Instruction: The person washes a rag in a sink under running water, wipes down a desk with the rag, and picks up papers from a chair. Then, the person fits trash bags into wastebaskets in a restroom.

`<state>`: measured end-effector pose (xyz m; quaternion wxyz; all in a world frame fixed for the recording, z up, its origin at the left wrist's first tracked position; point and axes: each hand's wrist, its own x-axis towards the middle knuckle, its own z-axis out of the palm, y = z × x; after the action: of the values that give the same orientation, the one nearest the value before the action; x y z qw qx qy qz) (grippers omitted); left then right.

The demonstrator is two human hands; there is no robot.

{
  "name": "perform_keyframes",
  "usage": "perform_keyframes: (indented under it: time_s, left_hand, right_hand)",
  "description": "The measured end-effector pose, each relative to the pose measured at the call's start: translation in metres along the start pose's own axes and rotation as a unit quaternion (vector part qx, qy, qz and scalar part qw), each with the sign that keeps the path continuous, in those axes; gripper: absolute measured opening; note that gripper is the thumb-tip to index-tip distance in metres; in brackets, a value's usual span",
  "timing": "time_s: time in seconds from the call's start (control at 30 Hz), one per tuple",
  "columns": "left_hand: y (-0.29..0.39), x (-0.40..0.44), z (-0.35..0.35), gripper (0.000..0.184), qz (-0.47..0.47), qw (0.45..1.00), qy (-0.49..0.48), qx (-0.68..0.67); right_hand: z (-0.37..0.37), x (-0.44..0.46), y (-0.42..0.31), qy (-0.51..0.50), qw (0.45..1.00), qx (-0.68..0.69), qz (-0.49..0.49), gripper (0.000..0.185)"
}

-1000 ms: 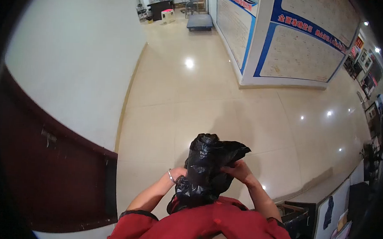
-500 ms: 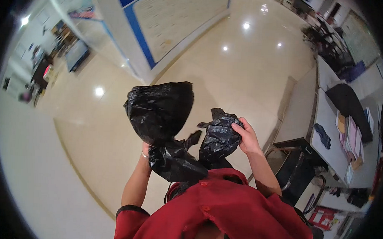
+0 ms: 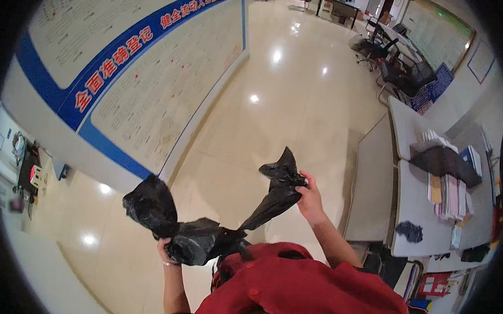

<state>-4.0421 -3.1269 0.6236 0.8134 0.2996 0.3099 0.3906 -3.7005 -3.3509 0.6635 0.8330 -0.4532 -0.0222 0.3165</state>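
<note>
A crumpled black plastic bag [image 3: 204, 241] stretches between my hands in front of my red shirt. My left hand [image 3: 165, 248] is closed around it at the lower left, partly hidden behind the plastic, with a bunched lobe sticking up above the fingers. On the other side my right hand [image 3: 309, 198] grips the opposite end, thumb and fingers pressed together on the plastic. A pointed flap stands up above that hand. Between them the film sags in a V towards my shirt.
At right, a grey desk [image 3: 372, 189] carries stacked papers [image 3: 452, 197] and a small dark crumpled item [image 3: 409, 232]. A large notice board [image 3: 154, 81] lines the wall at left. Black chairs [image 3: 406, 76] stand farther back on the shiny tiled floor [image 3: 275, 119].
Both hands still hold the black bag. Its bunched parts have become smaller and the right end is pulled out longer and narrower. My view has turned, so more of the notice board shows.
</note>
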Motion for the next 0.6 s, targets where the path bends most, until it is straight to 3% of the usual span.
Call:
perform_keyframes:
  time_s: [0.17,0.3,0.37,0.43,0.5,0.6]
  left_hand:
    - [-0.002,0.114,0.054,0.053,0.000,1.000,-0.008,-0.030]
    - [-0.017,0.250,0.074,0.052,-0.010,0.999,0.004,-0.043]
    - [-0.016,0.316,0.146,0.049,-0.024,0.997,-0.031,-0.070]
    - [-0.020,0.382,0.215,0.046,-0.094,0.987,-0.113,-0.059]
    - [-0.034,0.442,0.282,0.045,-0.128,0.986,-0.103,-0.029]
    - [-0.065,0.537,0.369,0.040,-0.118,0.982,-0.147,-0.007]
  right_hand:
    - [0.022,0.147,-0.004,-0.020,0.998,0.050,0.021,0.041]
    - [0.014,0.253,-0.024,0.042,0.993,0.106,0.027,0.040]
    - [-0.005,0.303,-0.045,0.117,0.978,0.170,-0.002,0.042]
    - [-0.026,0.342,-0.077,0.153,0.973,0.169,-0.041,0.046]
    - [-0.051,0.370,-0.103,0.212,0.957,0.169,-0.105,0.049]
    - [-0.121,0.406,-0.128,0.308,0.916,0.206,-0.151,0.036]
